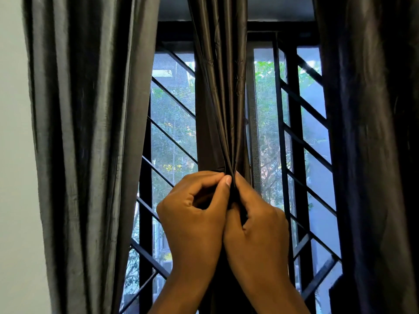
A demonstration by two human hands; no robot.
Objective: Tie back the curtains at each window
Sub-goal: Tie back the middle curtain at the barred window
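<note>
Hanging at the centre of the window, the middle curtain (218, 87) is a dark, glossy panel gathered into tight vertical pleats that narrow to a bunch at the level of the hands.

Left hand (195, 214): raised in front of the bunch, fingers curled, thumb and forefinger pinching the gathered fabric at its left side. The thumbnail faces the camera.

Right hand (256, 225): raised just beside the left hand and touching it along the thumb side. Its fingers are curled round the right side of the same bunch, and the thumb lies along the fabric, pointing upward. Both hands therefore grip the middle curtain at one point; below that point the fabric is hidden behind the hands and forearms.

Left curtain (88, 132): a wider grey-brown panel hanging loose in long folds, beside a pale wall (13, 155) at the left edge of the view.

Right curtain (371, 143): a very dark panel hanging loose at the right edge.

Window grille (172, 141): black metal frame with diagonal bars, visible between the curtains on both sides of the middle panel. Green foliage and daylight show through the mesh behind it.
</note>
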